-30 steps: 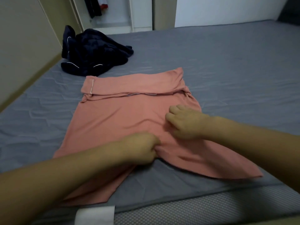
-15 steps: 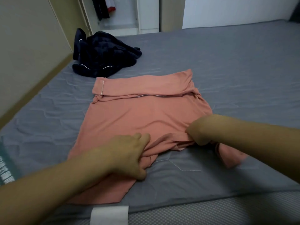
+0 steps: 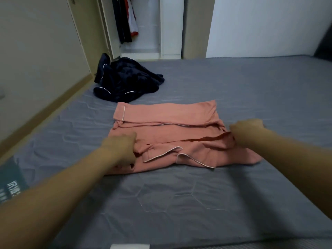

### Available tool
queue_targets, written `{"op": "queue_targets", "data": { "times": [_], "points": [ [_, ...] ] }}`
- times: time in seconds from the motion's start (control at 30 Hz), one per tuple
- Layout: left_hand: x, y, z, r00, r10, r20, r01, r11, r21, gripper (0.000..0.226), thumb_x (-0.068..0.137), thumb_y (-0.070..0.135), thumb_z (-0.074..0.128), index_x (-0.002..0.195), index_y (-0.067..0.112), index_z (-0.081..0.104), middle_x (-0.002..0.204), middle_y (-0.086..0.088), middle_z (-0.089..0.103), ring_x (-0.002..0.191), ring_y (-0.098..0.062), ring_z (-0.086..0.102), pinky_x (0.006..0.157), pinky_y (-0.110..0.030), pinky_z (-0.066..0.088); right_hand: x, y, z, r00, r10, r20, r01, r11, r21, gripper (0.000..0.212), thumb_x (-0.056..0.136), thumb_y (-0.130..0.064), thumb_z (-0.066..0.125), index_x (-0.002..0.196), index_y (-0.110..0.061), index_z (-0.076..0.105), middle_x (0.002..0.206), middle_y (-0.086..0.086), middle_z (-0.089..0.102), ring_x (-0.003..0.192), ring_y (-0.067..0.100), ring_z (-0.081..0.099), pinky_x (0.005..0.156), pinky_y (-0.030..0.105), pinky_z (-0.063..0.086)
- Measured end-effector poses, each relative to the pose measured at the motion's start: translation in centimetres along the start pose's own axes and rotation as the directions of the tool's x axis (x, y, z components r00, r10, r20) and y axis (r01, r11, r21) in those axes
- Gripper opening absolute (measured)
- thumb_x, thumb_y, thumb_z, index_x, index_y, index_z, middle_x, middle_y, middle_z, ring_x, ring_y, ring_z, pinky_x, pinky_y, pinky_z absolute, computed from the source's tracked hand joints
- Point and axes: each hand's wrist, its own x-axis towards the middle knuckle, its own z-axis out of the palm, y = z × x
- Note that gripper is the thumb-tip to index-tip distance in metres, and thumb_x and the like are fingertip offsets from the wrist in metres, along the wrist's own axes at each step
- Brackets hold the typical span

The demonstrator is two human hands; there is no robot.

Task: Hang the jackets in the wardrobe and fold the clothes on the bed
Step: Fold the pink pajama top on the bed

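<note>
Both hands have carried the near hem of the pink top away from the body, doubling it over where a moment ago it lay flat.

Left hand (image 3: 122, 148) is curled tight on the folded left edge of the pink top (image 3: 167, 130); right hand (image 3: 246, 132) is blurred but looks clenched on the right edge, level with the left. Between them the cloth sags in loose ridges, white piping showing: soft, light and limp, so it will likely slump unless held at both corners and smoothed flat afterward. It lies on the grey bed (image 3: 179, 203), mid-fold. Beyond the left hand sits a crumpled navy garment (image 3: 125, 83), not yet dealt with. Farther off, the wardrobe (image 3: 140, 33) stands open with clothes hanging inside.
</note>
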Motion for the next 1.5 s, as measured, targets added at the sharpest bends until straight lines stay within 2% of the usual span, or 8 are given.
{"op": "queue_targets", "data": {
  "times": [0.23,0.57,0.77,0.9,1.07,1.17,1.3,1.5],
  "points": [
    [3.7,-1.2,-1.1,0.977,-0.209,0.039,0.211,0.975,-0.070,0.020,0.082,0.024,0.059,0.096,0.014,0.068,0.095,-0.003,0.070,0.083,-0.023,0.067,0.068,-0.028,0.048,3.4,1.0,4.2,0.995,-0.086,0.045,0.063,0.927,0.371,0.030,0.092,-0.023,0.050,0.120,-0.013,0.056,0.128,0.014,0.057,0.114,0.032,0.057,0.094,0.034,0.046],
    [15.3,-4.0,-7.7,0.936,-0.299,-0.183,0.288,0.954,-0.086,0.023,0.084,0.017,0.050,0.102,0.014,0.065,0.096,-0.008,0.064,0.088,-0.028,0.062,0.072,-0.035,0.044,13.6,2.2,-3.0,0.956,0.207,-0.209,-0.035,0.785,0.619,0.023,0.084,-0.013,0.049,0.099,-0.009,0.065,0.112,0.018,0.065,0.101,0.035,0.061,0.081,0.035,0.049],
    [21.8,-3.4,-7.4,0.954,-0.093,-0.286,0.198,0.908,0.368,0.046,0.092,0.042,0.045,0.135,0.025,0.041,0.137,-0.007,0.044,0.129,-0.031,0.039,0.114,-0.060,0.015,21.0,0.0,-3.5,0.946,0.170,-0.276,0.011,0.834,0.552,0.049,0.094,-0.038,0.048,0.139,-0.021,0.040,0.141,0.010,0.043,0.130,0.032,0.039,0.105,0.048,0.032],
    [24.0,-0.4,-2.7,0.952,0.306,-0.029,-0.306,0.934,-0.185,0.068,0.084,0.024,0.056,0.146,0.038,0.034,0.150,0.004,0.037,0.141,-0.021,0.028,0.121,-0.048,0.006,22.9,-4.3,-0.7,0.860,-0.209,-0.465,0.437,0.771,0.463,0.060,0.088,-0.034,0.055,0.144,-0.031,0.037,0.150,-0.006,0.036,0.138,0.018,0.032,0.114,0.042,0.017],
    [26.1,-0.2,0.1,0.943,0.213,-0.256,-0.330,0.695,-0.639,0.009,0.096,0.026,0.057,0.097,0.026,0.066,0.101,0.004,0.065,0.098,-0.016,0.058,0.094,-0.033,0.044,24.3,-5.3,-1.1,0.729,-0.409,-0.549,0.648,0.670,0.361,0.033,0.088,-0.021,0.061,0.121,-0.025,0.062,0.122,-0.005,0.059,0.115,0.018,0.053,0.098,0.029,0.036],
    [27.4,1.6,-1.0,0.976,0.071,-0.207,-0.207,0.612,-0.763,0.034,0.098,0.034,0.054,0.069,0.017,0.053,0.066,0.006,0.054,0.063,-0.013,0.050,0.056,-0.025,0.039,24.6,-4.4,-1.5,0.714,-0.498,-0.493,0.688,0.628,0.363,0.055,0.079,-0.004,0.057,0.130,-0.022,0.055,0.134,-0.003,0.053,0.122,0.017,0.049,0.104,0.028,0.035],
    [28.4,2.9,-2.9,0.966,0.260,-0.002,-0.195,0.718,-0.669,0.019,0.090,0.006,0.051,0.093,0.023,0.059,0.096,0.003,0.059,0.077,-0.014,0.054,0.062,-0.022,0.041,24.6,-3.5,-0.6,0.626,-0.598,-0.500,0.752,0.634,0.183,0.065,0.077,-0.012,0.056,0.141,-0.022,0.045,0.144,-0.003,0.046,0.128,0.017,0.045,0.107,0.033,0.035],
    [26.7,-2.8,-4.0,0.803,0.499,0.326,-0.153,0.700,-0.697,0.094,0.055,-0.003,0.053,0.126,0.057,0.049,0.146,0.022,0.032,0.134,-0.008,0.039,0.095,-0.020,0.043,24.7,-4.7,-1.4,0.532,-0.455,-0.714,0.801,0.543,0.251,0.014,0.095,-0.027,0.053,0.092,-0.020,0.064,0.096,0.001,0.068,0.090,0.022,0.062,0.076,0.027,0.040]
  ]
}}
